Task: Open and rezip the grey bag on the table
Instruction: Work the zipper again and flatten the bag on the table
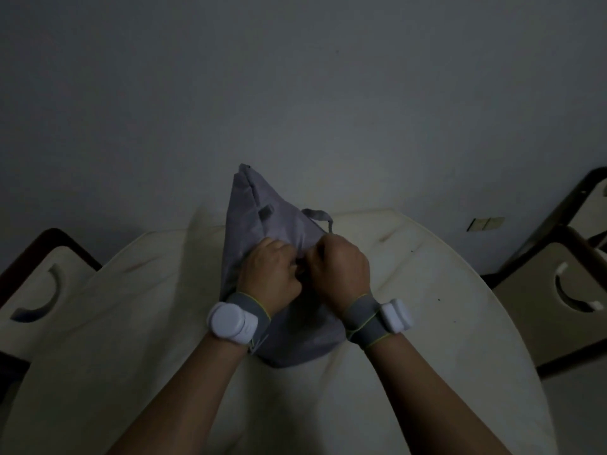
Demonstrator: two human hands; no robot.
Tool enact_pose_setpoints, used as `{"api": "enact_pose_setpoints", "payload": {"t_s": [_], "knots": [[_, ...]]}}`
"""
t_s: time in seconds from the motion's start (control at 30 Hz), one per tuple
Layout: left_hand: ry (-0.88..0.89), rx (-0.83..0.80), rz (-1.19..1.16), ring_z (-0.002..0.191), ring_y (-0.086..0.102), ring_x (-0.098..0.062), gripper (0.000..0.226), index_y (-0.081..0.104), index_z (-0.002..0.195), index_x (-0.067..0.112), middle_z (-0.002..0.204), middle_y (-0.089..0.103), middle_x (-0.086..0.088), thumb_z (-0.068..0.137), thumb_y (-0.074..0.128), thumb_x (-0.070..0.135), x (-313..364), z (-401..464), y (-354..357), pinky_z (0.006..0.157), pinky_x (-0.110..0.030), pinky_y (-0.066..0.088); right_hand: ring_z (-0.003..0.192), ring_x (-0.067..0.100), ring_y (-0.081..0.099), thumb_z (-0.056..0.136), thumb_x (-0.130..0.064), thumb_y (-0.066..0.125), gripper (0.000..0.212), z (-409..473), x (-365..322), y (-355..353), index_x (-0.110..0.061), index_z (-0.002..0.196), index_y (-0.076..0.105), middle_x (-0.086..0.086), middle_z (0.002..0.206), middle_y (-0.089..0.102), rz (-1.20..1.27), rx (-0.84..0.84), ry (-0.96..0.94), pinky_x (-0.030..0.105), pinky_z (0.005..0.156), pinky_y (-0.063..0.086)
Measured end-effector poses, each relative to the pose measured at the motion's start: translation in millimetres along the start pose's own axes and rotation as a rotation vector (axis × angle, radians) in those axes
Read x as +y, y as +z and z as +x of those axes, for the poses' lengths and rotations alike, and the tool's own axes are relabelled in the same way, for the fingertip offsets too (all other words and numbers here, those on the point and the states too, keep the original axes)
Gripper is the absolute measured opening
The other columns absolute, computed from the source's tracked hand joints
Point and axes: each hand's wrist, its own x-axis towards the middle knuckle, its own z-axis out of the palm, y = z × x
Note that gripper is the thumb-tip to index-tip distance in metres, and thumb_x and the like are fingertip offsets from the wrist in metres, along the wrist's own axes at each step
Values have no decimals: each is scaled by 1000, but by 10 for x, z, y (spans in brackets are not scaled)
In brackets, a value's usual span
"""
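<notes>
Gripping grey bag (pixel 262 224), hands (pixel 302 267) hiding zip, dim light

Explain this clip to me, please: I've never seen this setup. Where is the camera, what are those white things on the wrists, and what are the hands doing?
There is no machine here: a person wears one wide-angle camera on the head, looking down at their own arms. The white pucks strapped to both wrists on grey bands look like trackers, though the picture does not say. A grey bag lies on a pale round table, with chairs at either side. The left hand grips the bag's fabric; the right hand is curled beside it, apparently pinching something on the bag, perhaps the zip pull, which is hidden.
</notes>
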Motion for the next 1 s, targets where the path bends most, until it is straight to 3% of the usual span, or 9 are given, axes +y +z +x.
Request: {"api": "enact_pose_setpoints", "payload": {"t_s": [0.13,0.23,0.37,0.47,0.53,0.7,0.87,0.93,1.0], "knots": [[-41,14,51,74,54,-32,16,47,59,12,70,58,-12,63,62,16,-207,-28,-59,58,-31,35,76,35,58,89,-36,51,32,64,81,6,-12,69,52,13,73,61,-9,28,-60,38,57,42],[-122,124,53,71,54,-32,12,56,65,11,68,58,-11,64,63,20,-582,-171,-188,60,-33,39,85,22,61,90,-52,52,33,-39,176,-22,-21,87,63,2,85,68,103,35,-83,34,66,48],[-323,267,-50,71,53,-24,12,62,71,11,70,59,-7,67,71,17,-873,-521,-363,60,-28,36,93,13,59,85,-61,58,46,-196,-50,274,-27,117,56,-7,104,64,233,-256,-313,33,77,49],[-486,352,-87,69,54,-17,15,63,74,13,73,61,-2,69,77,12,-1055,-889,-465,60,-19,31,97,15,63,80,-59,65,49,-233,-363,568,-34,121,53,-8,109,67,284,-432,-410,35,78,51],[-556,385,-100,69,56,-17,15,64,76,14,74,61,-1,70,77,12,-1195,-1141,-526,60,-22,36,96,16,63,81,-50,67,45,-283,-576,714,-35,121,54,-6,111,68,295,-517,-478,32,79,52],[-724,249,43,70,54,-21,10,56,74,14,76,57,-3,72,61,23,-1598,-2093,-669,58,-30,36,83,26,65,80,-47,53,36,-637,-1229,1312,-27,109,61,4,100,70,65,-726,-751,40,71,54],[-991,119,-31,71,54,-30,23,57,77,11,79,53,-8,64,44,25,-1765,-3133,-631,58,-34,42,98,30,65,87,-43,55,36,-1462,-1562,1986,-27,119,61,6,111,68,-199,-867,-876,37,80,50],[-968,72,-64,81,54,-30,27,57,88,7,91,54,-13,65,51,19,-1683,-3219,-584,64,-35,45,103,32,63,91,-32,56,30,-1671,-1548,2133,-19,118,61,10,114,66,-291,-954,-817,39,85,49],[-857,-4,-70,93,53,-32,38,58,101,4,103,56,-17,65,58,16,-1620,-3229,-508,75,-38,49,102,33,63,90,-29,59,28,-1798,-1553,2252,-13,112,64,12,110,67,-325,-892,-862,40,88,48]]}}
